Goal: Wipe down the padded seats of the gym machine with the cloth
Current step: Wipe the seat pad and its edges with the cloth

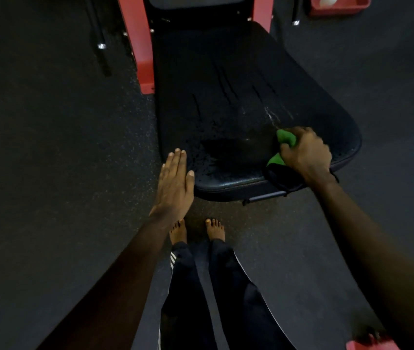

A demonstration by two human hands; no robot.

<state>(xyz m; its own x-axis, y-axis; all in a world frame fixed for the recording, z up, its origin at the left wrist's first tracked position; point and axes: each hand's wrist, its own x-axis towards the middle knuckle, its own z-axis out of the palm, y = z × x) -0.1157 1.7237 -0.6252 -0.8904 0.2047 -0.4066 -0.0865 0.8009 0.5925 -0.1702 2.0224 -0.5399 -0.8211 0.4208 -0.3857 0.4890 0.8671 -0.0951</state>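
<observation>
A black padded seat (228,97) of the gym machine stretches away from me, speckled with wet droplets near its front edge. My right hand (304,152) grips a bunched green and black cloth (285,141) against the seat's front right corner. My left hand (174,185) hovers flat, fingers straight and together, at the seat's front left corner, holding nothing. Whether it touches the pad is unclear.
Red frame posts (139,44) flank the seat at the back. A black backrest pad (198,1) rises behind it. A red tray (339,5) sits at the top right. Dark rubber floor surrounds the machine. My bare feet (198,229) stand just before the seat.
</observation>
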